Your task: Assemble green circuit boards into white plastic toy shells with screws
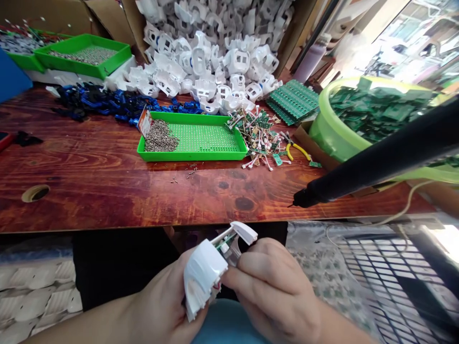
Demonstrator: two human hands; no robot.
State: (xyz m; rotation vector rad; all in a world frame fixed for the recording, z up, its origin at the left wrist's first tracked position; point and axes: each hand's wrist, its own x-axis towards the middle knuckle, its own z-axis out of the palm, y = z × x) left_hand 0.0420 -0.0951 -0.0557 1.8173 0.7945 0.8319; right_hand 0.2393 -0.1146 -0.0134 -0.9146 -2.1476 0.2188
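Note:
Below the table's near edge, both my hands grip one white plastic housing (205,272). My left hand (163,306) wraps round its lower shell. My right hand (274,282) pinches the upper part, where a small green circuit board (225,242) shows inside under a white cover piece (245,231). A black electric screwdriver (376,160) hangs at the right, its tip pointing left above the table edge, held by neither hand.
On the wooden table (107,186) stands a green perforated tray (201,138) with small screws (160,136), a heap of white housings (211,57), blue and black parts (100,102), wired boards (260,136), yellow-handled pliers (296,148) and a lime tub of green boards (373,112).

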